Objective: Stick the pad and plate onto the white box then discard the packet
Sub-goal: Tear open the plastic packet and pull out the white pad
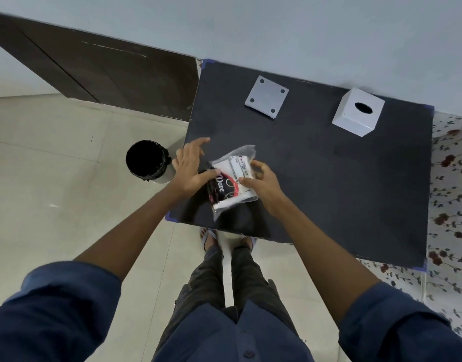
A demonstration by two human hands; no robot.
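Observation:
A clear plastic packet [231, 181] with white, red and black printed contents lies near the left front of the black table [329, 192]. My left hand [190, 168] presses its left edge with the thumb, the fingers spread. My right hand [261, 182] pinches the packet's right side. A white square plate [267, 99] with four dark corner holes rests at the back of the table. The white box [358, 112], with an oval hole on top, stands at the back right. The pad cannot be made out.
A round bin [147, 161] with a black liner stands on the tiled floor just left of the table. A dark wooden door [107, 74] is behind it. A floral cloth [452, 205] lies to the right. My feet are below the table's front edge.

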